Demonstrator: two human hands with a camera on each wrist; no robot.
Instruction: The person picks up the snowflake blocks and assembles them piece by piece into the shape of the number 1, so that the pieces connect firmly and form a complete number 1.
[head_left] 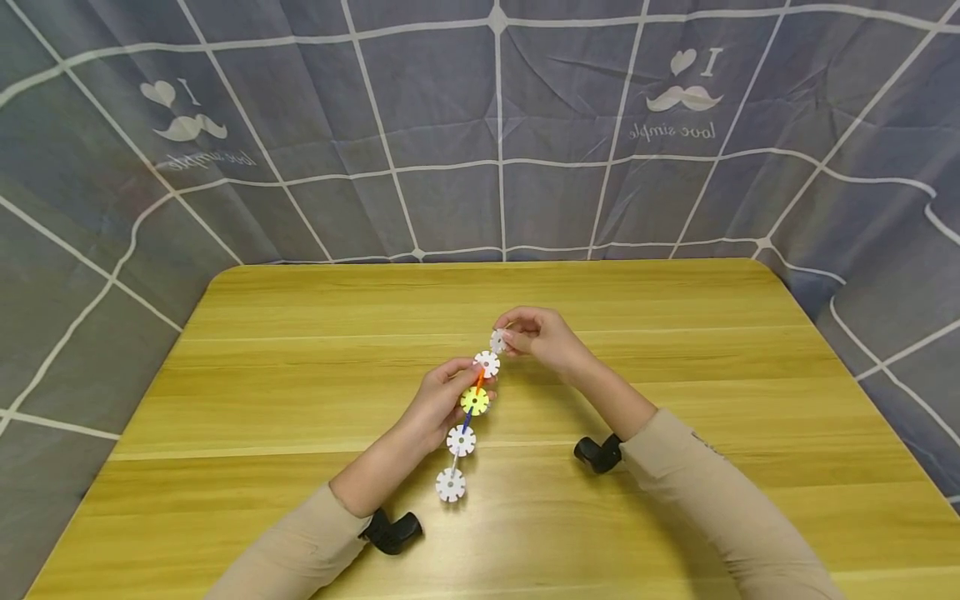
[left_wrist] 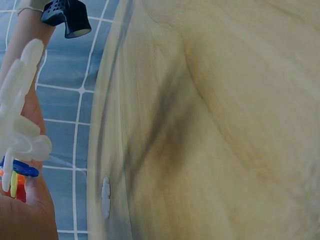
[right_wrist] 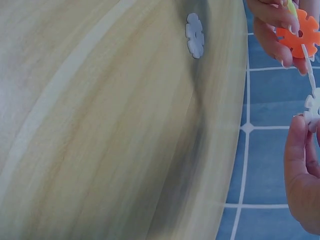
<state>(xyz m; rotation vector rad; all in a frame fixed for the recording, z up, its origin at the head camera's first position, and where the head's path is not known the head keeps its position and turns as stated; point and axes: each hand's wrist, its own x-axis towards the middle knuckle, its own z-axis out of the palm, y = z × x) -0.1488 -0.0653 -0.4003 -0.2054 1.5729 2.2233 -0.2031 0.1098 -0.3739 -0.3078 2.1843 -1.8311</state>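
Observation:
A chain of notched plastic discs, snowflake-style building pieces (head_left: pixel 461 441), runs slantwise over the table, with white, blue, yellow and orange pieces set at right angles. My left hand (head_left: pixel 437 402) grips it near its upper part, around the orange disc (right_wrist: pixel 300 35). At the chain's top end, my right hand (head_left: pixel 546 340) pinches a white disc (right_wrist: pixel 314 109) between thumb and fingers. That disc meets the edge of the white one below it; how deep their slots engage I cannot tell. In the left wrist view the chain's lower white end (left_wrist: pixel 22 120) looms close.
Another white disc (right_wrist: pixel 195 36) lies on the wooden table (head_left: pixel 300 367), seen in both wrist views. Black wrist cameras (head_left: pixel 393 533) sit under both sleeves. A grey checked curtain (head_left: pixel 450 125) hangs behind and beside the table.

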